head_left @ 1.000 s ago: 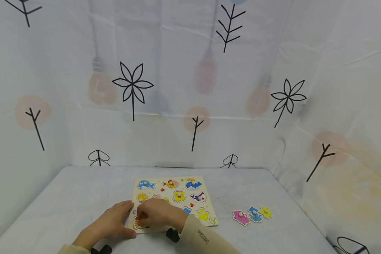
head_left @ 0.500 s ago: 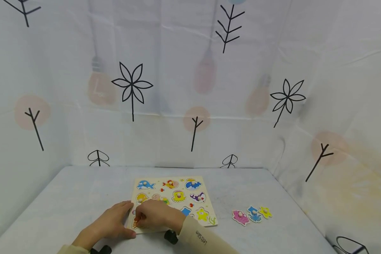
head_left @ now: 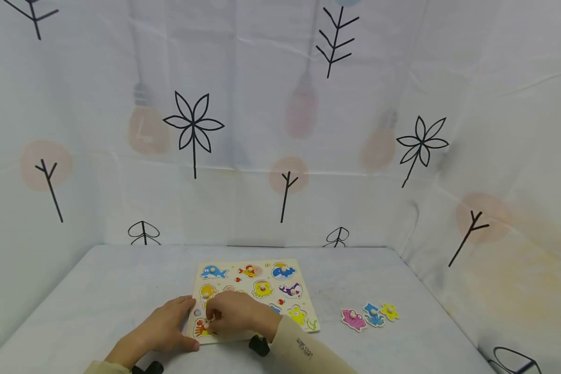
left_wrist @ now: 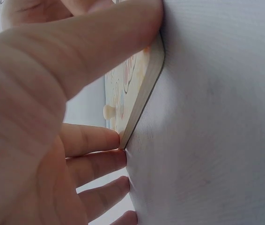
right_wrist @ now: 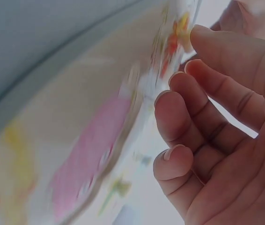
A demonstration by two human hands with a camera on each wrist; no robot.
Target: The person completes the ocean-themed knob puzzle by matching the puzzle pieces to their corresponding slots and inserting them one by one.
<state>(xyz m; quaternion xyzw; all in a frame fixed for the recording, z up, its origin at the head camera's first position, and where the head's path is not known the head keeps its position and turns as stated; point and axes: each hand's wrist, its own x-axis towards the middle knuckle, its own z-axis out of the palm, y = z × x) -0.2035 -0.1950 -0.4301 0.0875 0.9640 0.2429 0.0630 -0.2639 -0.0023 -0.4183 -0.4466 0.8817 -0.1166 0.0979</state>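
Observation:
A wooden peg puzzle board with sea animals lies flat on the table. The left hand rests at its left side, fingertips against the edge and thumb by the near corner. In the left wrist view, those fingers are nearly straight beside the board's edge. The right hand is over the near left part, just right of a red crab piece seated there. Its thumb and index finger are apart near the crab's knob in the right wrist view, where the other fingers bend loosely. The hand hides pieces beneath it.
Right of the board lie three loose pieces: a pink one, a blue one and a yellow star. A white patterned cloth hangs behind the table. A pink printed patch shows on the board.
The right hand shifts slightly right, from over the crab piece to beside it, so more of the crab shows. The left hand stays at the board's edge.

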